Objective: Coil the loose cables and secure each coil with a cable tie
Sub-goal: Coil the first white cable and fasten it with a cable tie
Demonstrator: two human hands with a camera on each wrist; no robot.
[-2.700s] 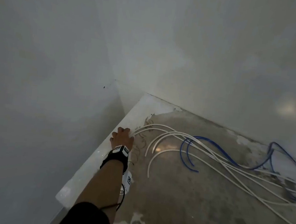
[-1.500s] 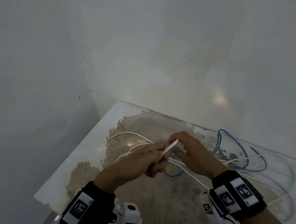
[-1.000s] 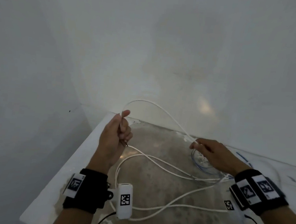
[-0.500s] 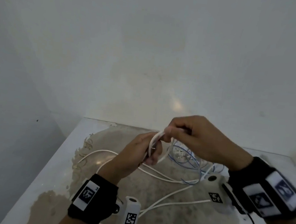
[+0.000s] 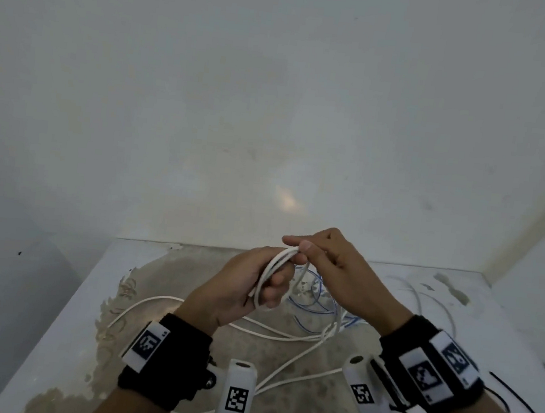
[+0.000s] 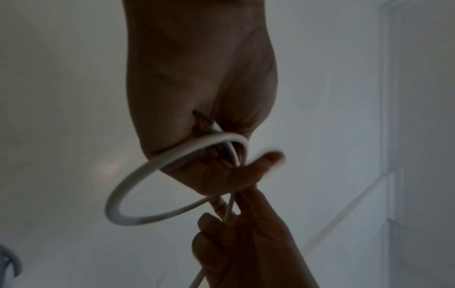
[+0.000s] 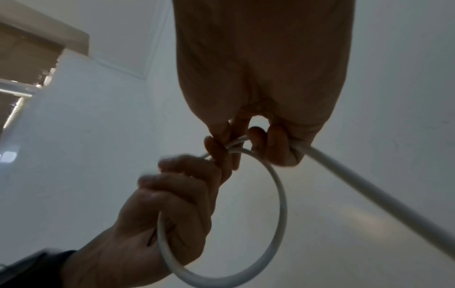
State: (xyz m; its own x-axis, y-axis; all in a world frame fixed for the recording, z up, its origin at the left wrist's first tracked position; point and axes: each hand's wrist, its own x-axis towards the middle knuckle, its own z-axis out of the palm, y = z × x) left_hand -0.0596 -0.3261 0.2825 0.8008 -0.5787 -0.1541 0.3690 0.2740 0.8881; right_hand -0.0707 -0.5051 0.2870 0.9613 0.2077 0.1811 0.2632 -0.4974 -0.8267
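A white cable (image 5: 269, 275) is looped into a small coil above the tabletop. My left hand (image 5: 242, 287) grips the coil, fingers curled round its strands. My right hand (image 5: 331, 269) pinches the top of the loop against the left fingers. The left wrist view shows the white loop (image 6: 147, 187) hanging from my left hand (image 6: 197, 97), the cable's stripped end poking out of the fist. In the right wrist view the loop (image 7: 278, 214) runs between both hands, and a straight stretch of cable (image 7: 369, 187) leaves my right hand (image 7: 261, 97). The rest of the white cable (image 5: 299, 353) trails on the table.
A blue cable (image 5: 315, 298) lies tangled under the hands on the worn white table (image 5: 59, 335). More white cable (image 5: 422, 299) curves at the right. A thin black strip (image 5: 519, 404), perhaps a cable tie, lies at the table's right edge. White walls close the back and left.
My left hand picked a white cable end off the table and both hands wound it into a small loop. Since half a second ago the hands keep their hold at the loop.
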